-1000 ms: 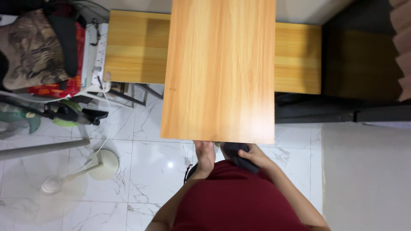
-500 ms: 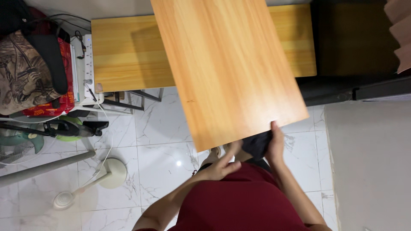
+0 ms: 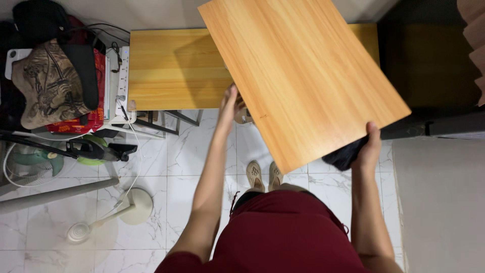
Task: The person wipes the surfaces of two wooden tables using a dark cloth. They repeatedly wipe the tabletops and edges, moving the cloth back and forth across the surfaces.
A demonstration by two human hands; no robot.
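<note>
Wooden board (image 3: 303, 76), a smooth light-orange panel with fine straight grain, is held up at an angle above the floor by both hands. The right hand (image 3: 370, 146) clamps its near right corner, thumb on top and fingers underneath, with a bunched black cloth (image 3: 343, 154) pinched against the underside in the same grip. The left hand (image 3: 230, 103) reaches up along the board's left edge, arm stretched long and fingers straight; whether it grasps the edge or only presses against it cannot be told. The board is turned diagonally, its far end over a wooden table (image 3: 172, 68) of like colour and grain that stands against the wall.

Below lies a glossy white marble-patterned tile floor (image 3: 177, 162), where two feet in beige sandals (image 3: 263, 174) stand together. The person wears a dark red shirt (image 3: 283, 232). To the left are a white power strip (image 3: 120, 81), a patterned brown cushion (image 3: 48, 91) and the round base of a standing fan (image 3: 135, 206).
</note>
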